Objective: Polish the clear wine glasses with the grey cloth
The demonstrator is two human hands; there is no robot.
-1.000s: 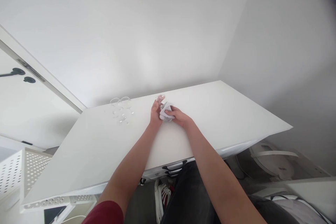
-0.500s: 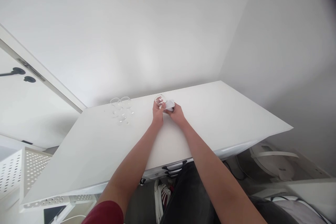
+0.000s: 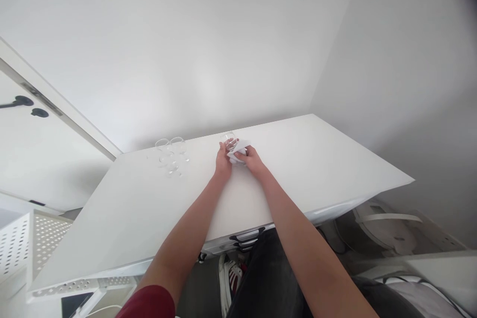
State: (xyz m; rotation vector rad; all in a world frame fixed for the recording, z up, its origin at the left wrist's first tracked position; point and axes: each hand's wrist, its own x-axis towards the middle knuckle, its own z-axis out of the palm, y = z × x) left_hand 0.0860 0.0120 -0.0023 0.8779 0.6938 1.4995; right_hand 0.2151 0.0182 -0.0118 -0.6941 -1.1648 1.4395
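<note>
A clear drinking glass point(image 3: 228, 137) is in my left hand point(image 3: 223, 159), whose fingers wrap round its side above the white tabletop point(image 3: 283, 169). My right hand point(image 3: 252, 158) is closed on a white tissue or thin cloth point(image 3: 238, 149), pressed against the glass on its right side. The tissue covers part of the glass and hides some fingertips. To the left, several clear glasses point(image 3: 178, 146) stand close together on the tabletop; their outlines are faint against the white.
Behind the table is a white wall point(image 3: 201, 49). A door with a dark handle point(image 3: 23, 101) is at the left. White perforated panels point(image 3: 48, 233) sit at the lower left. Black handles point(image 3: 248, 238) show below the front edge, and a white round-lidded object point(image 3: 383, 228) stands lower right.
The glass has turned in my left hand. My right hand has brought the tissue over its near side, and the tissue now sticks up in a pointed fold.
</note>
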